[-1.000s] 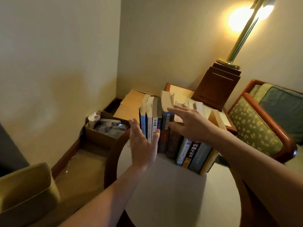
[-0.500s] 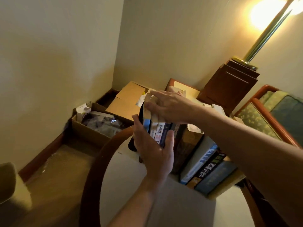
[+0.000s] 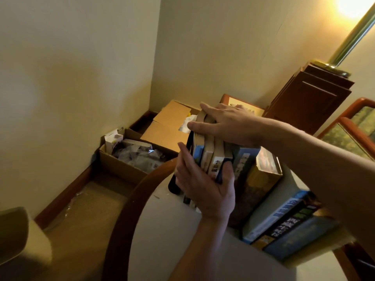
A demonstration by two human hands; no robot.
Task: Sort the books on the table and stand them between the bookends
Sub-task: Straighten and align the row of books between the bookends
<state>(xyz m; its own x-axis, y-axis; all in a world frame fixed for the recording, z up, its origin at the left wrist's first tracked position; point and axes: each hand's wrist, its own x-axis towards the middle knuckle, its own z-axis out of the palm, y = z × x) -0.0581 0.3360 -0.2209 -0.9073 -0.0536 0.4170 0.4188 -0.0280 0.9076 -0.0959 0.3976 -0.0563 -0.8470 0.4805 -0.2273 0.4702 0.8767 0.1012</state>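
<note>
Round white table [image 3: 172,236] with a dark wood rim, set in a cream-walled corner. Books [image 3: 215,159] stand in a row at the far side of the table, spines toward the camera. Left end of the row sits against a black bookend [image 3: 174,185]. Four or so thin upright books are just beside the bookend, then two thicker dark ones. Further right, more books [image 3: 284,220] lean over steeply, spines blue, black and tan.

Left hand [image 3: 205,191] is at the thin books: fingers straight up along the left side by the bookend, thumb curled across the spines, so it pinches that bunch. Right hand [image 3: 227,124] lies over the top edges of the same books, fingers reaching over the far side, thumb down the near left edge, clasping the tops. Right forearm crosses above the leaning books.

On the floor past the table: an open box [image 3: 125,165] full of wrapped stuff, a bigger box [image 3: 168,126] behind it. Lamp pole [image 3: 349,43] rises from a wood base [image 3: 308,98] at right. Armchair [image 3: 357,126] at the right edge.
</note>
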